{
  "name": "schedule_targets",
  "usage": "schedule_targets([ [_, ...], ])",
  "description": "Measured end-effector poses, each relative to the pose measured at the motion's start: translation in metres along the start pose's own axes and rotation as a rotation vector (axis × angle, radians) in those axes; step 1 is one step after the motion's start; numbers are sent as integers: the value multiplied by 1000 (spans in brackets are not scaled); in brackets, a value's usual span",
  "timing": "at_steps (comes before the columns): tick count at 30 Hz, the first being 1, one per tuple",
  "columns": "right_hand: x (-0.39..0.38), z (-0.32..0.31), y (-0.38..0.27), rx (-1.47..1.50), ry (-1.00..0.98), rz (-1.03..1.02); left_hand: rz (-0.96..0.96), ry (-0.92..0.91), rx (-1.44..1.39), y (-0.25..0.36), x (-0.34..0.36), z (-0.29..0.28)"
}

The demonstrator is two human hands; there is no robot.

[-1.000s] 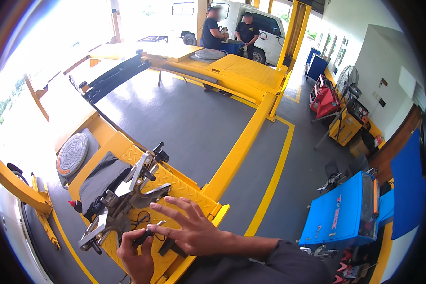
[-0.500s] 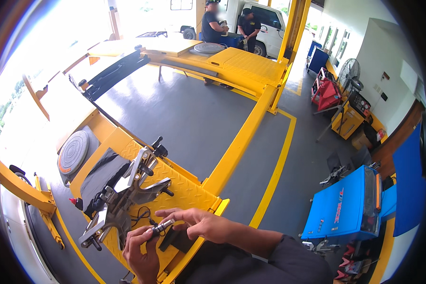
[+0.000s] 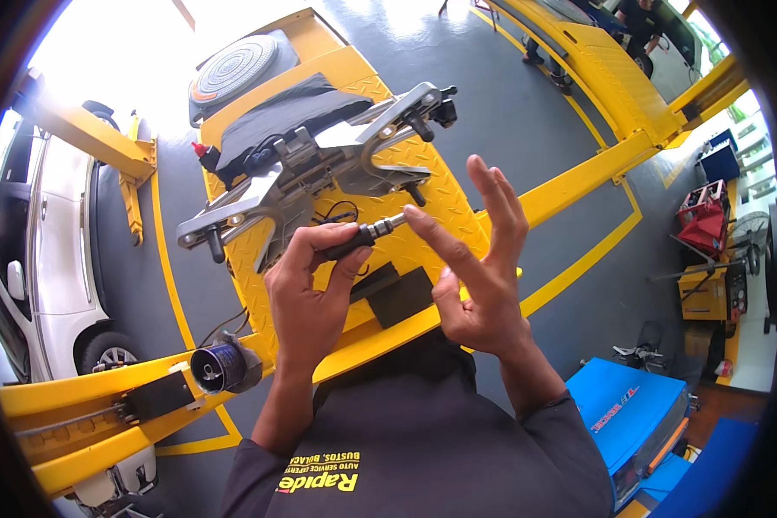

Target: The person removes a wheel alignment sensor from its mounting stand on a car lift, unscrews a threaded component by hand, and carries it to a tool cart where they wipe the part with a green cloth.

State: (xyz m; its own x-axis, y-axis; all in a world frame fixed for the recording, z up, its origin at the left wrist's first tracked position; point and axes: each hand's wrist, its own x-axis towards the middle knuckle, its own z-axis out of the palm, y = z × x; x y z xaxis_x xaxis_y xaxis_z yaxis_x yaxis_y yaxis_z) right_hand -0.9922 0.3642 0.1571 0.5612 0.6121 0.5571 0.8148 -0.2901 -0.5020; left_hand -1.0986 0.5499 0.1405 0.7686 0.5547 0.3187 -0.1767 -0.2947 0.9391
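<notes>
My left hand [image 3: 306, 289] grips a small black-handled tool [image 3: 354, 242] with a ribbed metal shaft, held between thumb and fingers. My right hand [image 3: 483, 285] has its index fingertip at the metal tip, other fingers spread upward. Beyond my hands, a silver clamp assembly [image 3: 242, 203] with black knobs and cables lies on the yellow treadplate platform [image 3: 440, 198], beside a dark folded pad [image 3: 276, 104]. A dark plate [image 3: 397, 302] lies just behind my hands, and a blue-black cylindrical canister [image 3: 216, 369] is at the platform's near left.
A round turntable [image 3: 233, 69] is at the far end. A yellow beam [image 3: 570, 181] runs rightward toward two people [image 3: 639, 22]. A white car [image 3: 60, 242] stands left; a blue cabinet [image 3: 617, 406], red cart [image 3: 699, 211] and fan [image 3: 747, 237] stand right.
The view has tilted down and turned right, so the platform appears more upright and higher. My right hand's fingers have lifted and spread while the left keeps hold of the tool.
</notes>
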Motion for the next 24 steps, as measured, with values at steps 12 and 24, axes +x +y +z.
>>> schedule_targets([
  [12, -1, 36, 8, -432, 18, -188, 33, 17, 117, -4, 4, -6],
  [24, -12, 42, 11, -593, 26, -219, -229, -19, -147, -4, 3, -6],
])
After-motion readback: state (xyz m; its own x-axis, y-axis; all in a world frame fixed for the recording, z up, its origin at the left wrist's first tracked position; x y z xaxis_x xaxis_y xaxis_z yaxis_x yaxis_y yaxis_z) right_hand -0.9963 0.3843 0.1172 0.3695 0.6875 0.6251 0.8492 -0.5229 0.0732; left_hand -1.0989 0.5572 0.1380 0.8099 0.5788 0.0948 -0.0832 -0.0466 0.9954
